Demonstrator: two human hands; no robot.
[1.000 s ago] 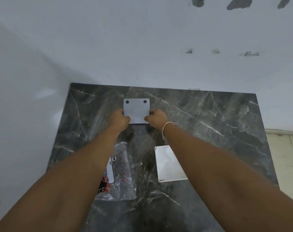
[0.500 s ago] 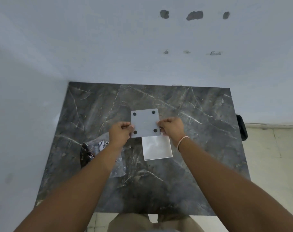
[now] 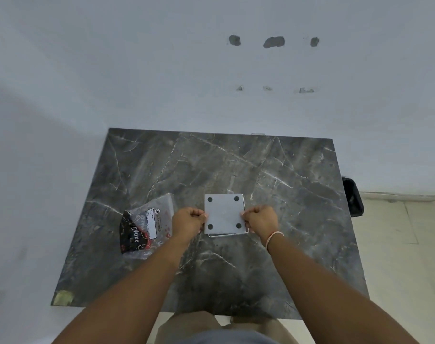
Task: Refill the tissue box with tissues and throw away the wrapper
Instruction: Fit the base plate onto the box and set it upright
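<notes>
A square white plate with four dark round pads, the tissue box's base panel (image 3: 224, 214), lies flat over the white tissue box (image 3: 228, 235), of which only a thin rim shows below it. My left hand (image 3: 188, 221) pinches the panel's left edge and my right hand (image 3: 260, 221) pinches its right edge. The tissues are hidden under the panel. A clear plastic wrapper (image 3: 147, 226) with black and red print lies flat on the table, just left of my left hand.
The dark marble table (image 3: 273, 184) stands against a pale wall at the back and left. A black object (image 3: 352, 196) sits on the floor past the table's right edge. Cream floor tiles show at the right.
Both hands carried the base panel toward me and set it over the white box, which was exposed before. The wrapper now lies further left in view as the camera pulled back.
</notes>
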